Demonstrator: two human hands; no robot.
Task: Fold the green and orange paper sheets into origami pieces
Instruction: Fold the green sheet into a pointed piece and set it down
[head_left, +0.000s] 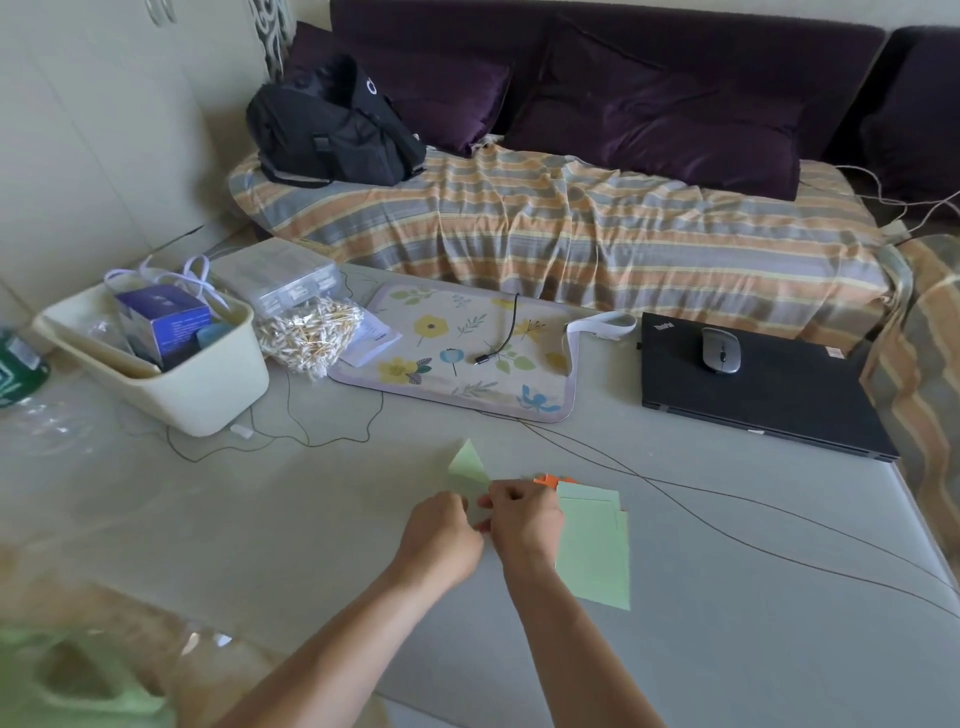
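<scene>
On a pale grey table (701, 649) before a striped-covered sofa (545, 223), a person's two hands meet over a green sheet (470, 465) being folded. The left hand (441, 540) is curled, its fingertips pinching the paper's near edge. The right hand (522, 522) is likewise curled, thumb and fingers closed on the same sheet, the two hands almost touching. The paper's folded point rises at 12 o'clock from the hands, tilted up off the table.

Just beside the right hand, at 3 o'clock, a stack of green sheets (595, 556) lies flat, its edges slightly fanned. An orange piece (548, 480) peeks out at the stack's far corner, at about 1 o'clock from the hands; its shape is mostly hidden.

Farther off, at 12 o'clock, a floral mat (452, 384) carries a short black cable (501, 338). At 10 o'clock stands a cream bin (208, 389) holding a blue box (166, 322), with a bag of cotton swabs (311, 332) just beside it. At 2 o'clock a closed black laptop (769, 405) bears a grey mouse (721, 349). Thin dark wires (727, 530) trail across the table past the stack. A black bag (332, 135) sits on the sofa.
</scene>
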